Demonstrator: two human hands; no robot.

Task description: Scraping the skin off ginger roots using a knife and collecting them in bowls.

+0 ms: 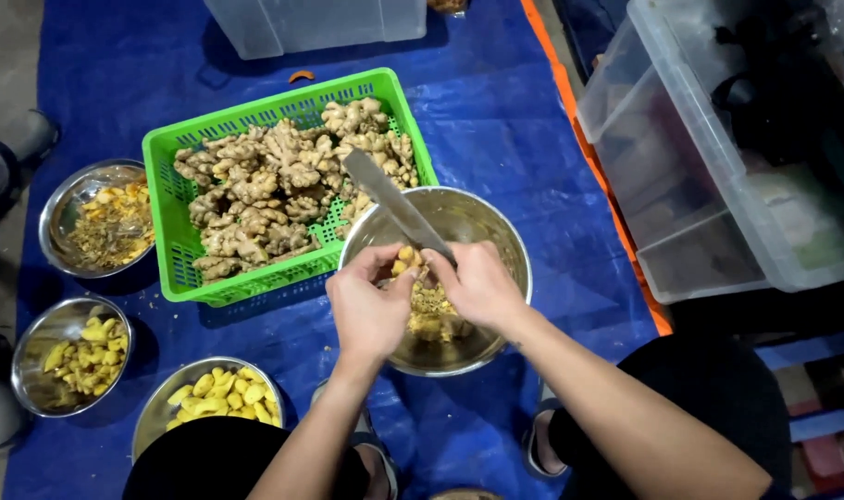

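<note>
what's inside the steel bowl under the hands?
The steel bowl holds a pile of yellowish ginger scraps. The left hand and right hand with the knife cover part of it, hiding the rest.

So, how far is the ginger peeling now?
Done: two bowls at the lower left hold peeled yellow pieces, and a third bowl holds peelings with some pieces. In hand: the left hand holds one piece over the big bowl while the right hand works the knife on it. Left: the green basket is full of unpeeled ginger.
</note>
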